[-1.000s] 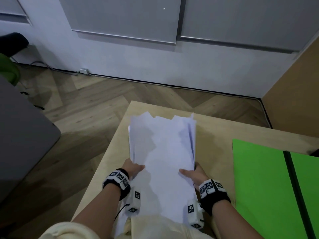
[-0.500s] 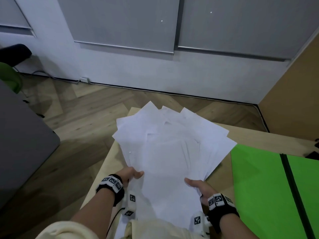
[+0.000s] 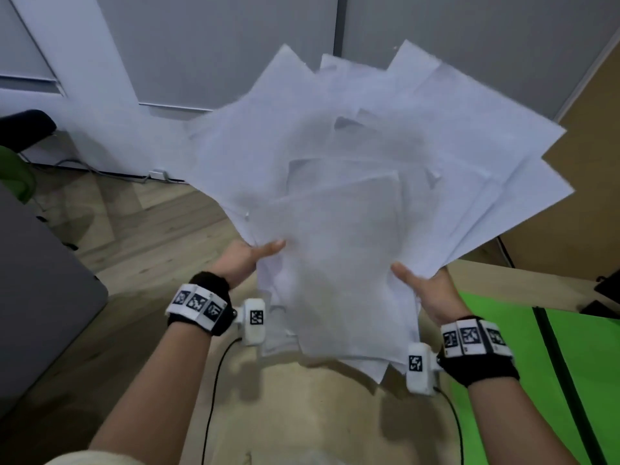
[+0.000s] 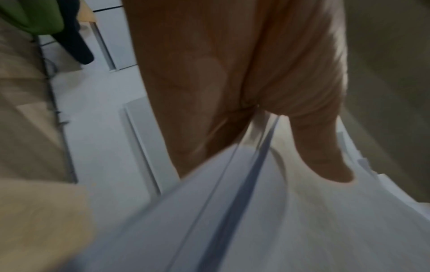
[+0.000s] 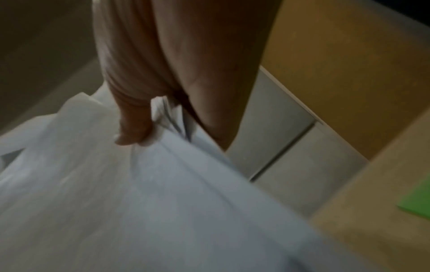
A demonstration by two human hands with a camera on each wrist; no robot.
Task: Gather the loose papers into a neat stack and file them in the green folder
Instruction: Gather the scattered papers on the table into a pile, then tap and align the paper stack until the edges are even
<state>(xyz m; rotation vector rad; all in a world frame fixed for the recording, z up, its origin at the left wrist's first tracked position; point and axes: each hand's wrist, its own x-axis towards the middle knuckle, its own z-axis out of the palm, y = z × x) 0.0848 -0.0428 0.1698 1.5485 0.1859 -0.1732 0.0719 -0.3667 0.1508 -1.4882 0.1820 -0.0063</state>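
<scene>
A fanned bundle of several white papers [image 3: 352, 203] is held up in the air in front of me, its corners splayed out unevenly. My left hand [image 3: 248, 260] pinches the bundle's left edge, thumb on top of the sheets [image 4: 256, 211]. My right hand [image 3: 426, 286] pinches the right edge, thumb on top and fingers hidden beneath the paper [image 5: 163, 193]. The green folder [image 3: 543, 380] lies open and flat on the wooden table [image 3: 302, 414] at the lower right, below my right wrist.
The table's far edge [image 3: 523, 283] runs behind the papers. A grey surface [image 3: 37, 290] stands at the left over wood flooring. White wall panels are ahead, and a brown panel [image 3: 597, 162] at the right. Dark items [image 3: 604, 293] sit at the table's right edge.
The papers have been lifted off the table and raised toward my head, spreading from a narrow upright bundle into a wide fan. Both hands rose with them and kept their grip.
</scene>
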